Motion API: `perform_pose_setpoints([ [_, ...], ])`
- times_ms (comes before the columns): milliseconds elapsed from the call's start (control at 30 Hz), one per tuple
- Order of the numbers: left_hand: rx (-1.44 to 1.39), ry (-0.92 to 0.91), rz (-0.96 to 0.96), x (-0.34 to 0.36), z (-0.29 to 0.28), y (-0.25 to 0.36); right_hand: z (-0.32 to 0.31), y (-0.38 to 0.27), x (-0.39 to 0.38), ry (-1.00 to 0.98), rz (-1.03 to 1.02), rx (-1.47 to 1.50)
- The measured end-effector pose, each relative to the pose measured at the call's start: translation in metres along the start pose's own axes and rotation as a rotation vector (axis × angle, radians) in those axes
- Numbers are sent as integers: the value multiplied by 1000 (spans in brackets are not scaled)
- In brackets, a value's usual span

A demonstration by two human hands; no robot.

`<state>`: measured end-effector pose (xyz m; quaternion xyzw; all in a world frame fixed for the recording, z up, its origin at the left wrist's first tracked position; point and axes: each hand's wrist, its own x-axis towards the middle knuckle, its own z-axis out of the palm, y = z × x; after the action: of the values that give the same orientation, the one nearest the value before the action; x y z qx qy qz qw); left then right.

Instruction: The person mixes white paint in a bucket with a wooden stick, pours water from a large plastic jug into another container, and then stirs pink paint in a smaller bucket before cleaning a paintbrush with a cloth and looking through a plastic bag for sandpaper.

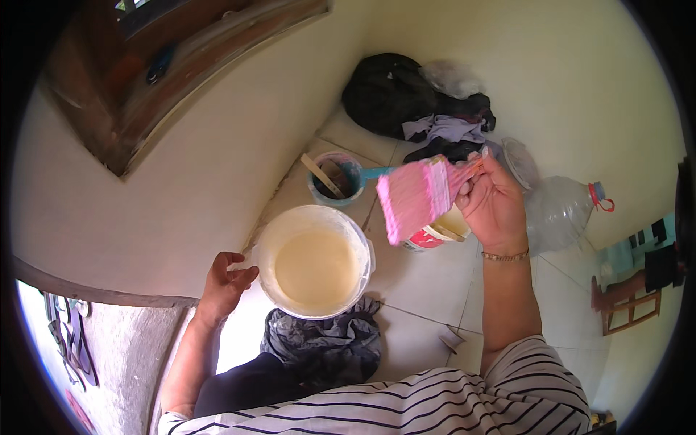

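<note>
A wide paintbrush with pink-coated bristles is held up in my right hand. My fingers and thumb close around its handle, and the bristles point left. Below and to the left stands a white bucket with pale cream liquid inside. Beside the bucket's left rim is my left hand, its thumb and fingers bent but apart, with nothing visible between them. Behind the brush, a smaller paint tub with a red label is partly hidden.
A small pail with a wooden stick stands behind the bucket. Dark bags and cloths lie in the corner. A large clear bottle lies at right. Crumpled grey cloth sits before the bucket. Another person's leg shows far right.
</note>
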<state>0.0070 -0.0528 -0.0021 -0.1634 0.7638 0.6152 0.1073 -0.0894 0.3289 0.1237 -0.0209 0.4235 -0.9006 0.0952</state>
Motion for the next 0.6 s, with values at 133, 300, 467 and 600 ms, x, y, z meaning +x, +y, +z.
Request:
perform_pose_setpoints([
  [133, 5, 12, -32, 0, -3, -8, -31, -25, -10, 51, -117, -1],
  [300, 25, 36, 14, 9, -11, -30, -44, -70, -47, 207, -384, -145],
  [467, 26, 25, 7, 4, -12, -21, -56, -111, -96, 244, -557, -123],
  [600, 294, 13, 61, -5, -14, -6, -66, -130, -130, 312, -681, -170],
])
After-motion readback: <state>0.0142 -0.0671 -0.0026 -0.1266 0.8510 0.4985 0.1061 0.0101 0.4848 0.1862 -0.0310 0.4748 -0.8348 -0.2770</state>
